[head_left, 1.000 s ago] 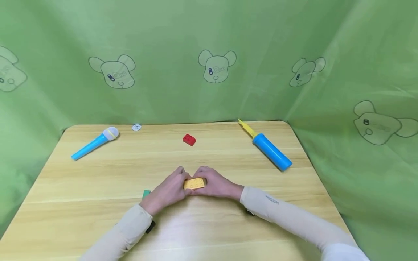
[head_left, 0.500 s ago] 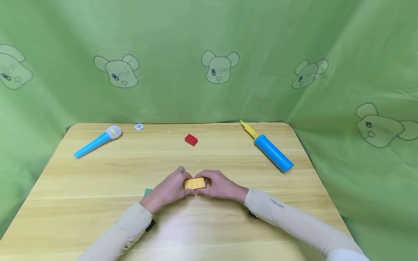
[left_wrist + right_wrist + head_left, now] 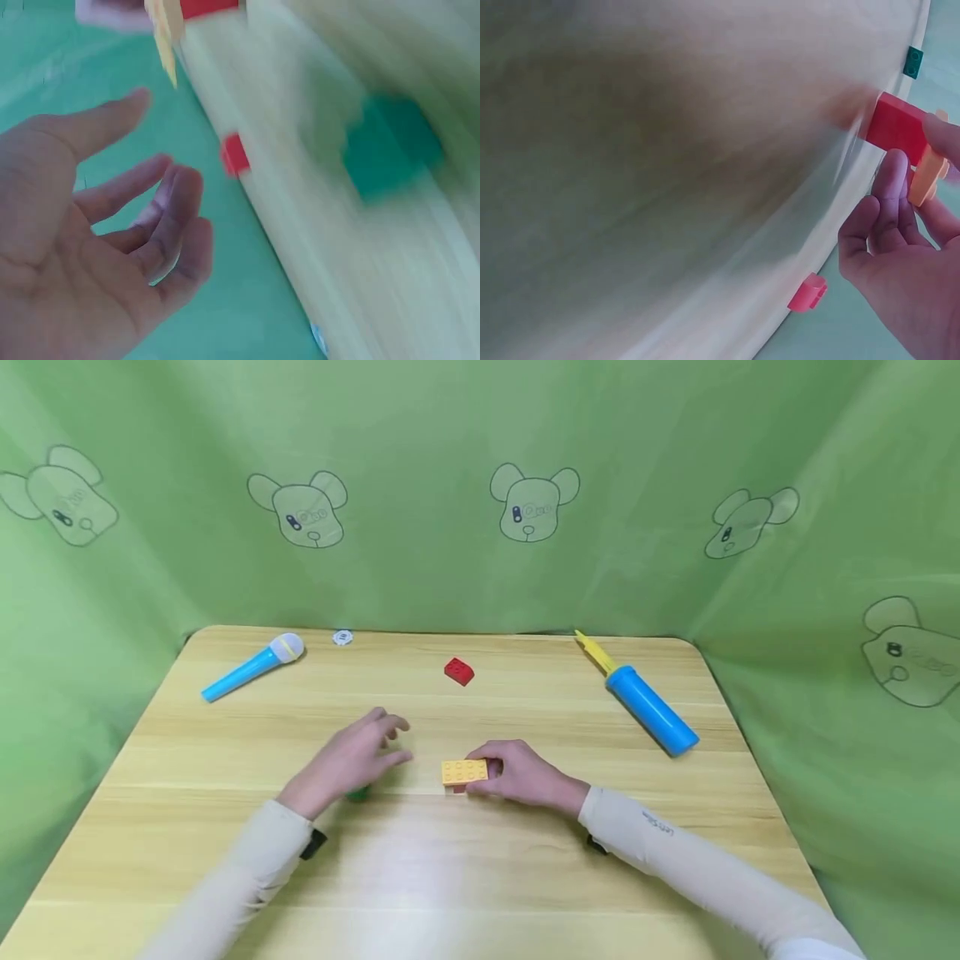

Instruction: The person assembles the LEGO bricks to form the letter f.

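Observation:
My right hand (image 3: 528, 772) pinches a yellow toy building brick (image 3: 465, 772) near the middle of the table. Under it sits a red brick (image 3: 896, 129), joined to the yellow one as far as the right wrist view shows. My left hand (image 3: 348, 760) is off to the left, fingers loosely spread with nothing in them. Below that hand lies a green brick (image 3: 358, 793), partly hidden in the head view; the left wrist view shows the green brick (image 3: 394, 146) blurred. Farther back, a second red brick (image 3: 459, 672) rests alone on the table.
A blue toy microphone (image 3: 251, 668) lies at the back left, with a small white round chip (image 3: 342, 637) beside it. At the right is a blue pump (image 3: 652, 710) with a yellow nozzle. A green curtain (image 3: 420, 568) stands behind the wooden table (image 3: 525, 877).
My left hand has let go of the yellow brick and moved left, over the green brick. The right hand keeps hold of the brick. The head view has shifted slightly.

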A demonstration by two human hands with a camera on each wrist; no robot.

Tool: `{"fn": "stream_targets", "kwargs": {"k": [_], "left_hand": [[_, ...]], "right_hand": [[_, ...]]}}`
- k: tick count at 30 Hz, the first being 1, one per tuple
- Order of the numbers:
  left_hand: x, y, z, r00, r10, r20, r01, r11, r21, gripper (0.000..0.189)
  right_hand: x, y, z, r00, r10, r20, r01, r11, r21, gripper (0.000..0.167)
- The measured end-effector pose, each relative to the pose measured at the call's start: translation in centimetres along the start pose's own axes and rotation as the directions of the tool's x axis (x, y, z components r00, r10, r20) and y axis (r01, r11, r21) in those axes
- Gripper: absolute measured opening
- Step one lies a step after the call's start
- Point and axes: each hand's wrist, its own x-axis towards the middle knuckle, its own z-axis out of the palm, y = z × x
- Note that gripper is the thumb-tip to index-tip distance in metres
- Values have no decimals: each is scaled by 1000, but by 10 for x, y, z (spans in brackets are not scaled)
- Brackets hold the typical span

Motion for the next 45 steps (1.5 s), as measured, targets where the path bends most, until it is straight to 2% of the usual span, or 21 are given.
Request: {"fn": "stream_targets", "kwargs": {"k": [2, 5, 8, 11, 14, 17, 21, 27, 31, 36, 40, 45], "left_hand": [[-7, -11, -10, 1000, -12, 15, 12, 1000, -9, 40], [-20, -25, -18, 999, -16, 48, 18, 999, -49, 36], [-30, -34, -19, 996, -24, 90, 32, 996, -86, 43], [-36, -40, -13, 990, -44, 137, 56, 995, -84, 55], [-39, -42, -4, 984, -54, 169, 64, 996, -55, 63], [-38, -40, 3, 985, -34, 172, 41, 999, -36, 64], [-35, -36, 10, 986, -24, 167, 27, 1000, -12, 59], [-33, -31, 14, 984, -70, 167, 69, 998, 11, 46], [-31, -29, 19, 990, -44, 132, 47, 999, -16, 33], [-18, -20, 25, 999, -24, 27, 27, 991, -134, 30], [-5, -5, 24, 998, -11, -65, -2, 980, -201, 36], [7, 20, 27, 993, 53, -110, -75, 975, -210, 39]], "right_hand": [[-1, 0, -2, 1000, 4, 19, -4, 1000, 0, 38], [-3, 0, -4, 999, 11, 43, -11, 1000, 1, 39], [-4, -2, -7, 999, 21, 47, -20, 1000, -13, 38], [-4, -1, -9, 999, 14, 46, -13, 999, -31, 38], [-3, 0, -9, 999, 1, 47, 1, 999, -38, 39], [-2, 1, -10, 999, -5, 43, 7, 999, -38, 40], [-3, 2, -9, 999, -4, 39, 6, 999, -51, 40], [-3, 2, -6, 999, 4, 50, -1, 998, -62, 41], [-4, 2, -4, 999, -27, 46, 29, 998, -48, 38], [-3, 1, -2, 999, -28, 45, 30, 998, -48, 37], [-1, 0, -2, 999, -7, 52, 10, 998, -57, 37], [0, 1, -1, 999, -29, 46, 31, 999, -44, 35]]}}
